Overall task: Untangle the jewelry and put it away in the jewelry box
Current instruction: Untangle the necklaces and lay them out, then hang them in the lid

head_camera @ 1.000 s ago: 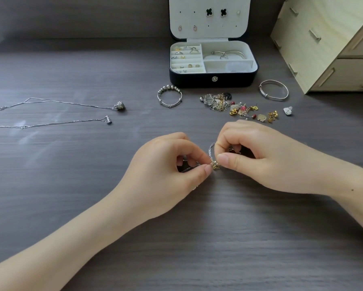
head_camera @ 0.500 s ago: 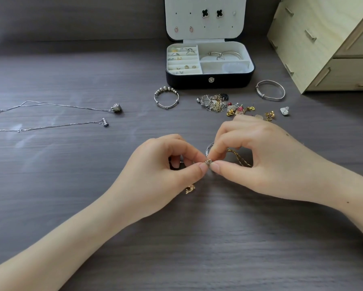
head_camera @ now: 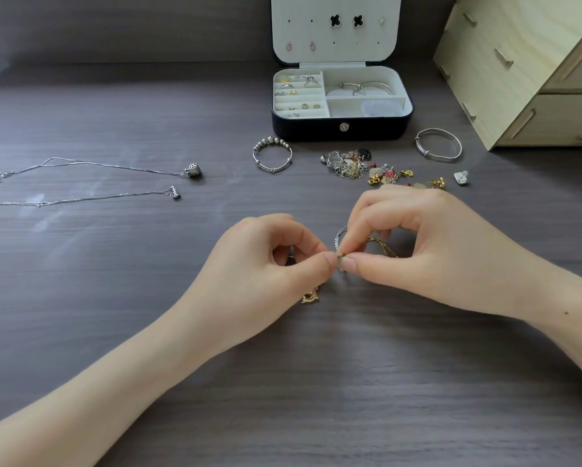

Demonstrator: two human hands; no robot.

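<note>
— While both thumbs and forefingers are bunched together mid-desk, what's actually pinched in there?

— Left hand (head_camera: 269,264) and right hand (head_camera: 417,251) are both curled, thumb tips almost touching. Each one pinches the same little knot in the tangle of chains (head_camera: 340,259), just above the desk (head_camera: 283,382) near the centre of the view. The other fingers are tucked in, not spread.

— Which way does it run?

— From the pinch, a silver strand (head_camera: 338,235) arcs toward the far side and ducks behind the right fingers. A gold strand (head_camera: 382,247) trails off to the right under that palm, so the long axis is roughly left to right. A gold charm (head_camera: 310,295) lies on the desk just below the left thumb, can't tell if it's attached.

— And the box?

— The jewelry box (head_camera: 342,129) sits open at the back, with its lid (head_camera: 336,38) upright. The lid holds two black clover earrings (head_camera: 346,20) and two small pinkish ovals. The left slots hold rings and tiny studs, and the back right compartment has a silver bangle (head_camera: 363,88). The front right one has something pale I can't make out. Just in front of the box are a beaded bangle (head_camera: 272,155), a jumbled pile of chains (head_camera: 348,163), loose earrings (head_camera: 404,178) and a plain bangle (head_camera: 438,144). Two necklaces (head_camera: 114,165) lie stretched out far left with their pendants pointing right. A wooden drawer unit (head_camera: 518,62) stands at the back right.
</note>
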